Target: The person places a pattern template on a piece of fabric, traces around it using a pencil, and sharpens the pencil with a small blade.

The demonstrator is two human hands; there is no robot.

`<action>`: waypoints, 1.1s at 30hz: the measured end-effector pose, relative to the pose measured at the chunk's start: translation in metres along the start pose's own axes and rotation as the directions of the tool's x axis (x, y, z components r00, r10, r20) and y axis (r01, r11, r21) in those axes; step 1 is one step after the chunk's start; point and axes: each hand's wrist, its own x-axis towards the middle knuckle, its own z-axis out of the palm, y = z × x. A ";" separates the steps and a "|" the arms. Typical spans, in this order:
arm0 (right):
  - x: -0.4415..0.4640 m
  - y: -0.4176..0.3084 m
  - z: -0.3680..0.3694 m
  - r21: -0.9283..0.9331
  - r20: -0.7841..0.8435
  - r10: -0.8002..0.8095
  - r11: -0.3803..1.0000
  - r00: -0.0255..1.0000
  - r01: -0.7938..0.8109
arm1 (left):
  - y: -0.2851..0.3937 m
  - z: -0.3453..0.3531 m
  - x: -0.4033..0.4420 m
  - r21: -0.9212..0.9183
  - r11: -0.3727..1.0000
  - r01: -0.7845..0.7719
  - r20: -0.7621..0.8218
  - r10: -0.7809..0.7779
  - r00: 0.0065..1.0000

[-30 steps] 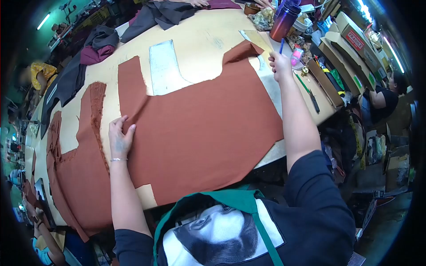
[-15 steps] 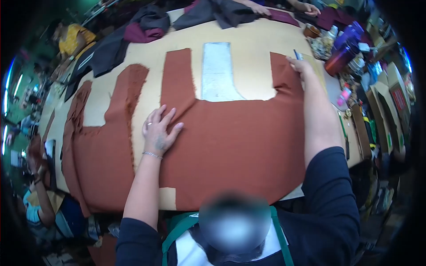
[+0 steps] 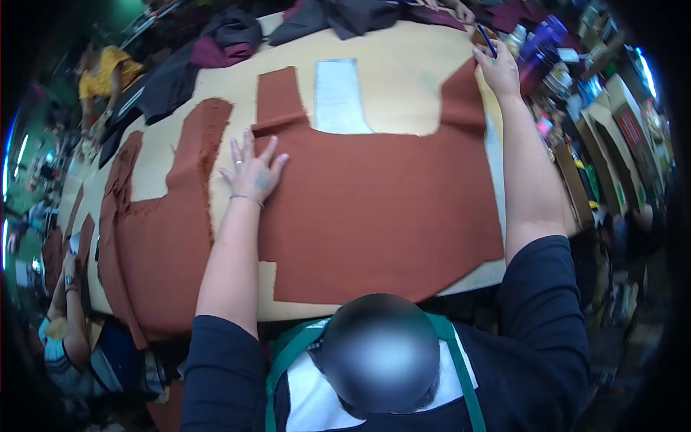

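Observation:
A rust-brown cut cloth piece (image 3: 381, 201) lies flat before me, with two upright straps at its far side. My left hand (image 3: 255, 171) rests with spread fingers on its left edge, where the left strap has a small fold. At the far right corner my right hand (image 3: 499, 70) is closed around a blue pen (image 3: 486, 41). Its fingertips touch the tip of the right strap, which is pulled up at a slant. A whitish pattern sheet (image 3: 336, 93) shows between the straps and along the cloth's right edge; the rest is covered.
More rust-brown cloth (image 3: 162, 237) with frayed edges lies to the left. Dark and maroon garments (image 3: 345, 18) line the table's far edge. Bottles (image 3: 543, 39) and cardboard boxes (image 3: 622, 115) crowd the right. A person in yellow (image 3: 111, 72) works at the far left, another person (image 3: 68, 324) nearer.
The cloth has shifted away from me, its near edge farther from my body. My right hand has moved farther out, drawing the right strap straighter. My left hand has slid slightly up the left edge.

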 end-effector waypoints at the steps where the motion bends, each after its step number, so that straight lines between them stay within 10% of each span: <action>1: -0.006 0.002 -0.020 -0.024 0.069 0.103 0.995 0.992 -0.102 | 0.002 0.001 0.005 0.026 1.000 0.015 0.008 -0.016 1.000; 10: -0.215 0.033 -0.149 -0.400 0.550 0.634 0.771 0.543 -0.495 | 0.011 -0.001 0.018 0.136 0.988 0.073 0.002 -0.074 0.997; 14: -0.255 -0.021 -0.164 -0.294 0.579 0.551 0.829 0.602 -0.476 | 0.017 0.007 -0.024 -0.051 0.998 -0.048 -0.187 0.037 0.982; 17: -0.263 -0.046 -0.155 -0.174 0.711 0.464 0.844 0.528 -0.507 | 0.019 -0.003 -0.079 -0.030 0.987 -0.156 -0.004 0.156 0.988; 24: -0.258 -0.085 -0.133 -0.108 0.559 0.337 0.936 0.758 -0.336 | 0.012 0.019 -0.112 -0.002 0.989 -0.149 -0.015 0.149 0.989; 33: -0.282 -0.098 -0.146 0.089 0.643 0.353 0.847 0.680 -0.524 | 0.015 0.022 -0.112 -0.021 0.988 -0.155 -0.019 0.155 0.988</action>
